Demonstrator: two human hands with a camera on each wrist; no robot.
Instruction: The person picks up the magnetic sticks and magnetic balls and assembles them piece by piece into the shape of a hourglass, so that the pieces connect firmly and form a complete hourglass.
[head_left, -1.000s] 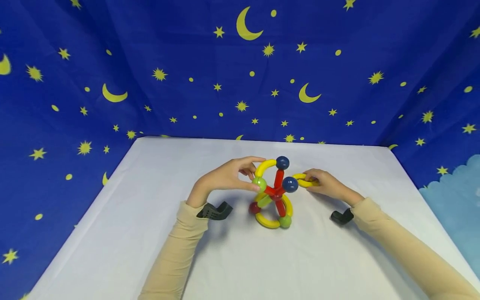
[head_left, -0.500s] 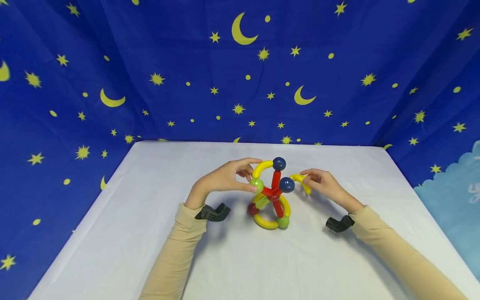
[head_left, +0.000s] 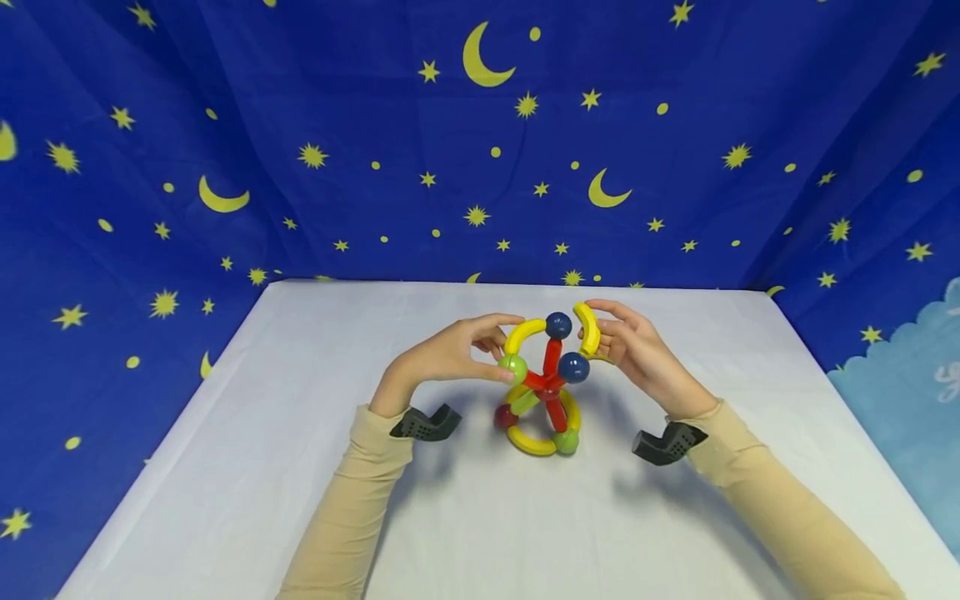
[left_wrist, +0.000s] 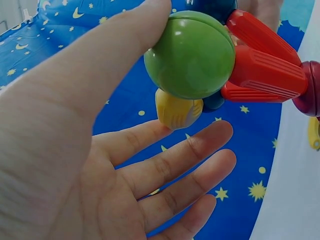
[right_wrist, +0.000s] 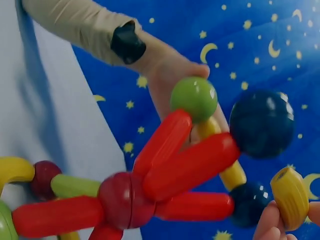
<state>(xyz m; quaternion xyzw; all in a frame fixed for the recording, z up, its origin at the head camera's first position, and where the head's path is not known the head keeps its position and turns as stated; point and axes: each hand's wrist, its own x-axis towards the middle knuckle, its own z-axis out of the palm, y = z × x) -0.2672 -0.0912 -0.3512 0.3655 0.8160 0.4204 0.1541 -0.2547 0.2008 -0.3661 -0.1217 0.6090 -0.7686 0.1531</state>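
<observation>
A ball-and-rod toy structure (head_left: 551, 387) stands upright on the table, its red rods (right_wrist: 192, 167) spreading from a dark red centre ball (right_wrist: 127, 200). My left hand (head_left: 442, 350) steadies its left side: the thumb presses the light green ball (left_wrist: 190, 55), and the index fingertip touches the yellow curved rod (head_left: 523, 335) joined to it. The other left fingers are spread and hold nothing. My right hand (head_left: 645, 354) pinches a loose yellow curved rod (head_left: 588, 329) between thumb and fingers, just right of the two dark blue balls (head_left: 558, 326). A small gap separates this rod from them.
Under the right hand another yellow curved rod (head_left: 602, 359) shows, partly hidden. The white-covered table (head_left: 480, 525) ends at a blue star-patterned cloth (head_left: 375, 200) behind. Black wrist mounts (head_left: 667, 443) project from both sleeves.
The right hand has lifted a yellow curved rod off the table, turned it upright and brought it up beside the blue balls. The left hand keeps its place on the structure.
</observation>
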